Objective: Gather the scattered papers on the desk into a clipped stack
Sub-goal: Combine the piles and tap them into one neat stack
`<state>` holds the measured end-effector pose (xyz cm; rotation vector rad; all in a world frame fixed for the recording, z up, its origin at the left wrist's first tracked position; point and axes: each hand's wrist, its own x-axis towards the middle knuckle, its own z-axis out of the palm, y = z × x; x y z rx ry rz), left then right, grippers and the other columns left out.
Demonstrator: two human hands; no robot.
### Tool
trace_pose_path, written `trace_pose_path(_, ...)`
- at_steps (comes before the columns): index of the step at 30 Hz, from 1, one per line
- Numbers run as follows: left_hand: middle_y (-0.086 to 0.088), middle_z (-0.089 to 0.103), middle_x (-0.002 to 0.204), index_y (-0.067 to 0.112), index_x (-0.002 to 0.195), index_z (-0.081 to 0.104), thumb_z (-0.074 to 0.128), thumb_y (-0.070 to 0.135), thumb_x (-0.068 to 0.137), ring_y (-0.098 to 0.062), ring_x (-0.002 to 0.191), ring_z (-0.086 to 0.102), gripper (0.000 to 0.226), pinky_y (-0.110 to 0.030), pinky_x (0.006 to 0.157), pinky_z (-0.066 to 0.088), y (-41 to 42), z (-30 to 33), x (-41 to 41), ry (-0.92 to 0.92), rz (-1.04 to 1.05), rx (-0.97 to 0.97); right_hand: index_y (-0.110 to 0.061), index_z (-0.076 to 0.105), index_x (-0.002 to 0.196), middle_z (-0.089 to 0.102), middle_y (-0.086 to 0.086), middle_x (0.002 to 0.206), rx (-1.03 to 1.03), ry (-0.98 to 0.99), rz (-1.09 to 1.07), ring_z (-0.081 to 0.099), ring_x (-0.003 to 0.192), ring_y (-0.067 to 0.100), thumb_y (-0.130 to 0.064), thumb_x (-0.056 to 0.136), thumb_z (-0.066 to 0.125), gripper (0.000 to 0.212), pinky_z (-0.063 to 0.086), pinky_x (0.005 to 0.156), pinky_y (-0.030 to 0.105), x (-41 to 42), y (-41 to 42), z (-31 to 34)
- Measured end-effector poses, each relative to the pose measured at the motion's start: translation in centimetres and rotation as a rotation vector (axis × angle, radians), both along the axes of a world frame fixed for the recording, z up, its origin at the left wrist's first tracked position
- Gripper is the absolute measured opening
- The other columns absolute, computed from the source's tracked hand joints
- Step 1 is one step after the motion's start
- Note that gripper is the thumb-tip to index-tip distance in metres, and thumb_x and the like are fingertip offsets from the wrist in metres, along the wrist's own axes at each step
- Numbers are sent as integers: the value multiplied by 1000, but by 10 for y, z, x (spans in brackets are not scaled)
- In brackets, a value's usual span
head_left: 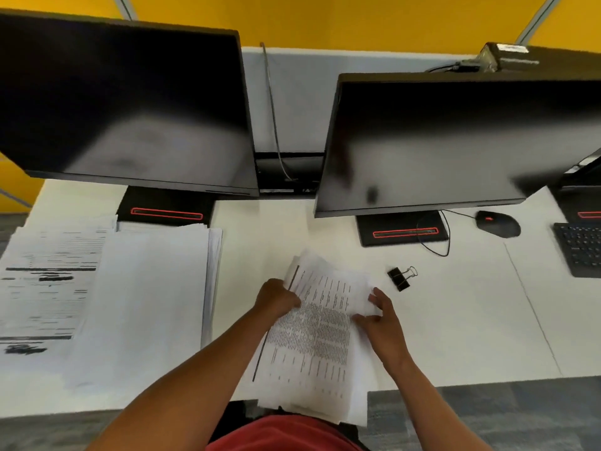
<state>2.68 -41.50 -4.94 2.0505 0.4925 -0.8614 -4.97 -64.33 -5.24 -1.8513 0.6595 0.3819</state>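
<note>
A loose stack of printed papers [317, 343] is held over the white desk [455, 314] near its front edge, its lower end hanging past the edge. My left hand [276, 299] grips the stack's upper left edge. My right hand [385, 323] holds the upper right edge, thumb on top. A black binder clip [400, 278] with silver handles lies on the desk just up and right of the stack, a short way from my right hand. More papers [107, 294] lie spread in a wide pile on the left of the desk.
Two dark monitors [130, 102] [455, 138] on black stands fill the back of the desk. A black mouse [497, 223] with a cable and a black keyboard [582, 249] sit at the far right. A grey partition and yellow wall stand behind.
</note>
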Motion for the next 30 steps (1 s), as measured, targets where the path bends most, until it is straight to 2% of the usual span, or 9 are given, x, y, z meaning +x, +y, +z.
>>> trace_pose_path(3, -7, 73, 99, 14, 103, 68, 66, 10, 81, -19, 81, 66, 23, -36, 77, 60, 3, 8, -12, -115, -49, -1, -30, 37, 150, 50, -6, 144, -71, -28, 34, 62, 95, 16, -14, 88, 76, 75, 49, 75, 19, -3, 3, 5)
trace_pose_path(7, 4, 66, 107, 24, 129, 58, 64, 12, 85, -15, 91, 65, 45, -20, 70, 54, 35, 46, -21, -171, -54, -204, -22, 32, 155, 40, 2, 155, -55, -58, -51, 50, 127, 26, -17, 93, 71, 73, 42, 101, 37, 6, 28, 25)
trace_pose_path(9, 8, 65, 103, 26, 129, 57, 63, 8, 88, -7, 87, 62, 46, -14, 69, 52, 69, 71, -20, -171, 93, -304, -11, 45, 146, 55, 8, 140, 156, -25, -32, 61, 112, 22, -6, 98, 59, 50, 45, 90, 29, 15, 54, 41)
trace_pose_path(11, 5, 67, 110, 23, 128, 57, 60, 11, 85, -10, 93, 64, 45, -22, 81, 57, 104, 86, -20, -182, 237, -306, -8, 62, 126, 70, 9, 119, 306, 28, 101, 72, 95, 16, -1, 97, 56, 30, 55, 76, 23, 22, 84, 54)
trace_pose_path(14, 7, 56, 131, 17, 137, 50, 60, 14, 86, -14, 117, 55, 52, -31, 104, 46, 165, 101, -33, -209, 363, -211, -23, 68, 119, 76, -4, 114, 263, -37, 296, 71, 107, 20, -5, 95, 63, 30, 54, 97, 40, 35, 143, 55)
trace_pose_path(22, -2, 65, 124, 16, 129, 56, 67, 10, 91, -13, 100, 62, 39, -17, 73, 53, 290, 100, -35, -442, 763, -136, -18, 66, 123, 75, -2, 112, 316, -85, 337, 72, 103, 18, -12, 97, 65, 27, 55, 91, 36, 76, 286, 60)
trace_pose_path(25, -2, 57, 134, 16, 142, 49, 64, 14, 94, -21, 121, 57, 50, -26, 91, 52, 330, 81, -29, -339, 643, -145, -13, 65, 125, 72, 4, 116, 95, -61, 366, 68, 104, 22, -13, 95, 65, 29, 51, 80, 28, 77, 337, 39)
trace_pose_path(27, -3, 49, 146, 17, 144, 47, 68, 26, 92, -26, 136, 46, 57, -39, 111, 39, 341, 60, -31, -269, 571, 9, -12, 57, 136, 64, 12, 132, -157, -41, 386, 61, 116, 30, -22, 91, 71, 48, 48, 92, 36, 72, 338, 38)
trace_pose_path(30, -7, 47, 146, 18, 137, 53, 72, 39, 85, -31, 136, 42, 59, -48, 114, 33, 407, 39, -38, -300, 661, 373, -9, 44, 148, 49, 17, 146, -515, -168, 415, 47, 131, 42, -24, 87, 75, 70, 38, 109, 51, 61, 348, 34)
